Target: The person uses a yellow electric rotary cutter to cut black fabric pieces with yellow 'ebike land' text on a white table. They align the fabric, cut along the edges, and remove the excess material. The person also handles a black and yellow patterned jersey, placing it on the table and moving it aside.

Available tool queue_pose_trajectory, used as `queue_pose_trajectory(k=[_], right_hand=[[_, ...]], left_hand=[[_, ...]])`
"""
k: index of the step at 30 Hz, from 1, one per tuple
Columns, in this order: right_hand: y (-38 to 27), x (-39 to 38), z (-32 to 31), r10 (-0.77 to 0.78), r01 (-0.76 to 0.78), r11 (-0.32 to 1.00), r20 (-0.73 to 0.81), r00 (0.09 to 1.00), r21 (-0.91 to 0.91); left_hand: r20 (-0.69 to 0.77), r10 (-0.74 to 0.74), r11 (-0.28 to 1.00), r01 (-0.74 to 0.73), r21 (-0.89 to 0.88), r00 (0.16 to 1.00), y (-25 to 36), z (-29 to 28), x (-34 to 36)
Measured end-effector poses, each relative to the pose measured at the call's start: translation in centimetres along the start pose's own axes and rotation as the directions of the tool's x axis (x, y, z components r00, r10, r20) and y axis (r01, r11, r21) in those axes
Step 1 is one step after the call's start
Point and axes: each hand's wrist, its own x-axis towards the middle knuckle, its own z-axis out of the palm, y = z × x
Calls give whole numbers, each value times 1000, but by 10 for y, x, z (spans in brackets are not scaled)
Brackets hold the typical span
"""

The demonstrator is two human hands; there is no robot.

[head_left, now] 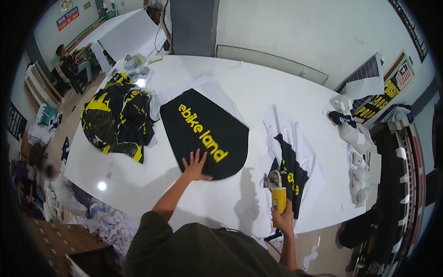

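My left hand [194,167] lies open with spread fingers on the lower edge of a black fabric panel [184,143] printed with yellow lettering, which has white cloth behind its top. My right hand [282,213] grips a yellow electric rotary cloth cutter [278,194], its metal head and round blade over the left side of a long black-and-yellow fabric offcut [299,198]. That offcut lies on wrinkled white cloth [309,161]. Left of the panel is a heap of black-and-yellow printed fabric pieces [108,124].
The white table [115,180] carries cloth bundles [357,157] along its right edge and small scraps at the back. A dark pillar [191,25] stands behind it. At the left are a seated person [71,64], another person [64,189] and cloth piles. Fabric rolls [401,180] line the right side.
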Motion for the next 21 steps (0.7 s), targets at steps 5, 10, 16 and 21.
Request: queue_pose_trajectory(k=[5, 10, 16, 21], right_hand=[[-21, -49, 35, -3, 19, 989, 113, 994, -144], [-15, -88, 81, -24, 81, 936, 167, 986, -344], [-20, -131, 108, 104, 15, 892, 237, 966, -451], [-21, -163, 135, 105, 37, 880, 270, 957, -473]], left_hand=[[176, -142, 956, 89, 279, 974, -71, -7, -113], [72, -60, 996, 55, 69, 996, -58, 23, -140], [95, -29, 996, 20, 89, 995, -98, 22, -168], [109, -3, 997, -6, 81, 994, -118, 19, -181]])
